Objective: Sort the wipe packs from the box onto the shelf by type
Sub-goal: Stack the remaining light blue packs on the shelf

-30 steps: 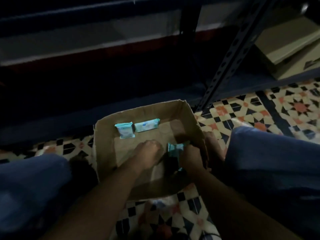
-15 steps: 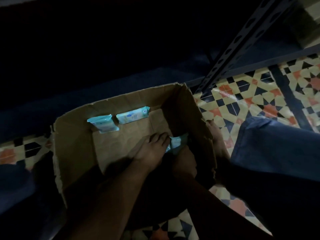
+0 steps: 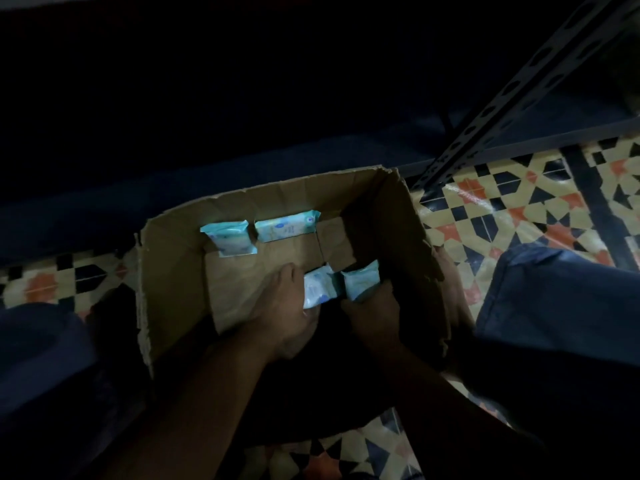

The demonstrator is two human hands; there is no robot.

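Observation:
An open cardboard box [image 3: 173,271] stands on the tiled floor between my knees. Inside it, my left hand [image 3: 287,306] grips a pale blue wipe pack [image 3: 317,287]. Right beside it my right hand [image 3: 374,310] grips a teal wipe pack [image 3: 360,280]. Two more packs lean against the box's far wall: a teal pack [image 3: 230,237] at the left and a light blue pack [image 3: 286,226] next to it. The low dark shelf [image 3: 242,109] lies just beyond the box, deep in shadow.
A perforated metal shelf post [image 3: 491,112] slants up at the right. Patterned floor tiles [image 3: 519,209] show right of the box. My blue-clad knees [image 3: 561,299] flank the box on both sides. A bare foot [image 3: 453,292] rests by the box's right wall.
Both hands have lifted slightly, so two packs now show apart, one in each hand. The view has tilted down and nearer to the box.

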